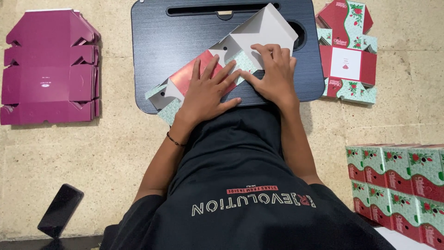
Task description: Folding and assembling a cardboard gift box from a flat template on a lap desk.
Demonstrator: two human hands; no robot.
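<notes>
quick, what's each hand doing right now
Left hand: open, flat, pressing the box blank.
Right hand: fingers bent, pressing a fold on it, no grip.

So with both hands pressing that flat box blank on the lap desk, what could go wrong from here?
The box blank lies skewed, one corner hanging off the near-left edge of the lap desk, so a fold pressed there may lack support and crease crooked. The left hand and right hand crowd together at the middle, leaving the far grey flap free to spring up. The phone lies on the floor near the left elbow and might get knocked.
</notes>
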